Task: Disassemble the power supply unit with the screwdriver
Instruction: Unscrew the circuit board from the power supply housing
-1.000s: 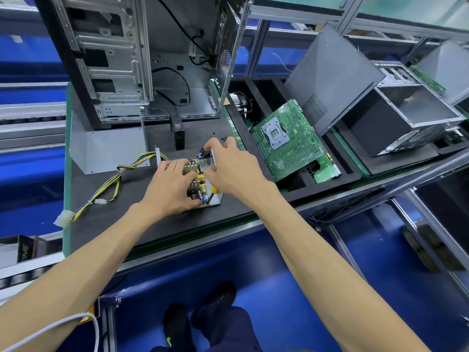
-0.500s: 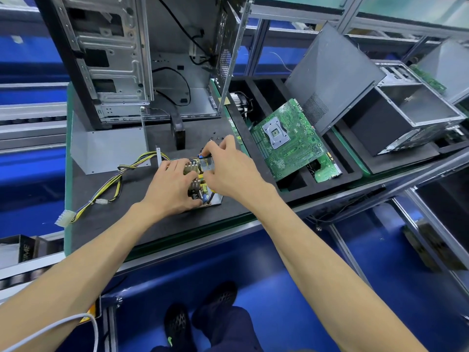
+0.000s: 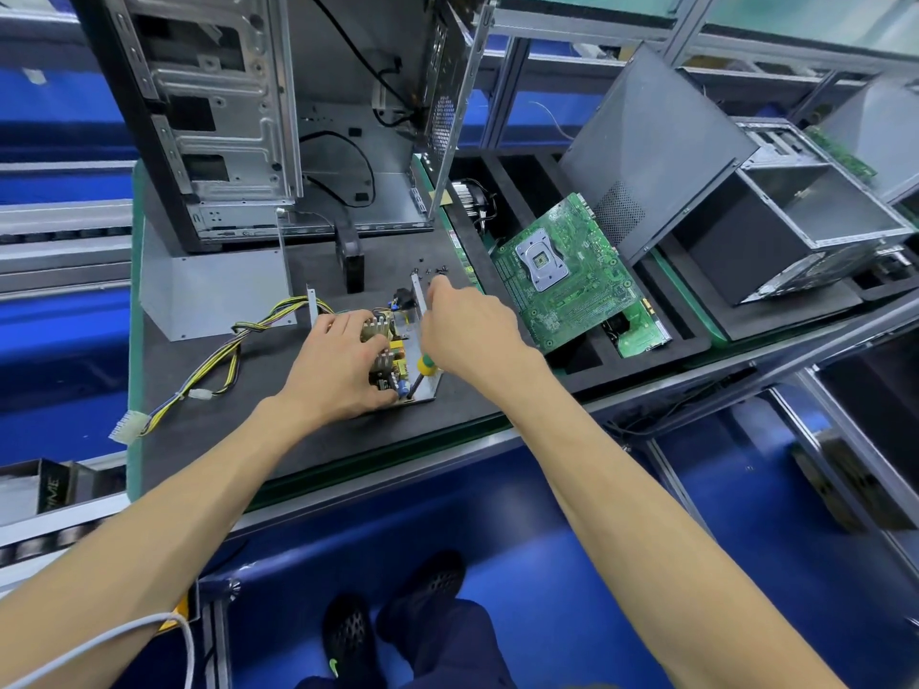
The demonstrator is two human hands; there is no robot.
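**Both hands at the opened power supply**

The power supply unit [image 3: 398,350] lies open on the dark mat [image 3: 238,430] near the bench's front edge, its yellow-and-black cable bundle [image 3: 219,360] trailing off to the left. The left hand [image 3: 338,370] rests on the circuit board, fingers curled over its parts. The right hand [image 3: 472,330] grips the screwdriver [image 3: 422,368]; its tip seems to sit at the unit's near corner, though the view is cramped. A green motherboard [image 3: 567,271] leans in the tray beside it.
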